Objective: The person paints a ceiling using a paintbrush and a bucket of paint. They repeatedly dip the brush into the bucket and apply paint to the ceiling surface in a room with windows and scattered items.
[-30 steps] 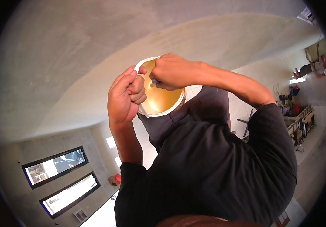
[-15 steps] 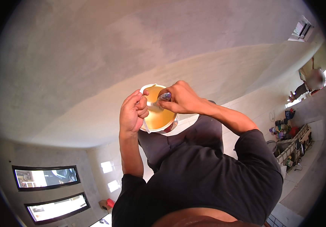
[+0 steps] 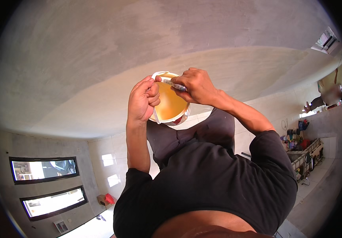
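A small white bucket [image 3: 177,117] with a yellow-orange inside is held up in front of a grey plastered surface. My left hand [image 3: 142,100] grips its left rim, with the thin white handle running under the fingers. At the bucket's upper rim my right hand [image 3: 197,85] is closed on a slim grey tool [image 3: 174,84], whose tip points left across the opening. Both forearms come up from a black shirt in the lower part of the view.
The grey plastered surface [image 3: 147,43] fills the upper half, above a paler band and white tiles [image 3: 111,154]. Two dark-framed windows [image 3: 44,169] sit at lower left beside a red object [image 3: 109,198]. Cluttered tools [image 3: 305,150] and another person [image 3: 329,93] are at far right.
My right hand has slid from over the bucket's top to its upper right rim, uncovering more of the yellow inside. The view has shifted, and the windows now sit lower.
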